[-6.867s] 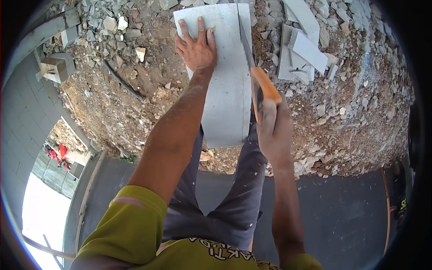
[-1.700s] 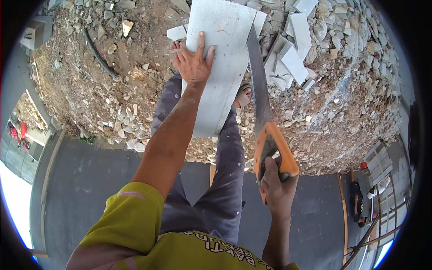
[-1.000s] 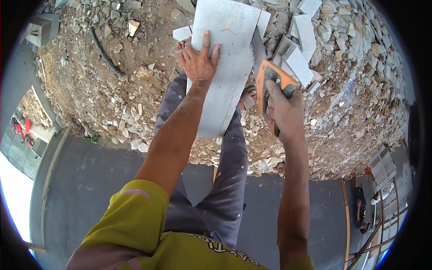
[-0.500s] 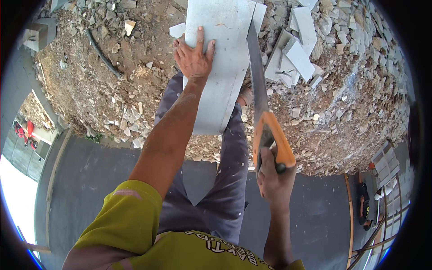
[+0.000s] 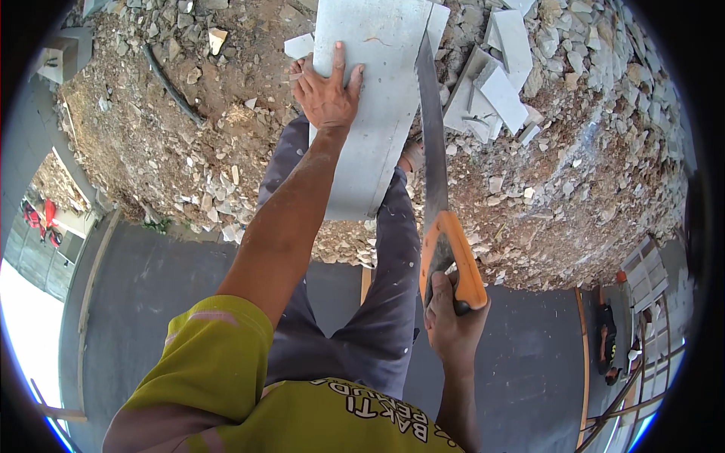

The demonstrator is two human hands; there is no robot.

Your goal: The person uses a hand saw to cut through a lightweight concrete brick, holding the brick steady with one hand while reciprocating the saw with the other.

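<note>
A long light-grey block (image 5: pixel 370 113) lies lengthwise in front of me, its near end between my legs. My left hand (image 5: pixel 326 92) is spread flat on its upper left part, fingers apart, pressing on the surface. In my right hand (image 5: pixel 453 313) is the handle of a handsaw (image 5: pixel 433 143) with an orange and black grip. Its long dark blade runs up along the block's right side, and the tip sits in a cut near the far right edge. A narrow strip of block lies right of that cut.
Broken grey slabs (image 5: pixel 498 94) lie in a pile right of the block. Rubble and stones cover the brown ground (image 5: pixel 189 143), with a dark hose piece (image 5: pixel 170 87) at left. Behind is a dark grey floor (image 5: pixel 166 302). Another person (image 5: pixel 607 340) is at the far right.
My right hand has drawn the saw back toward me and slightly left, the blade still in the cut. My left hand stays on the block.
</note>
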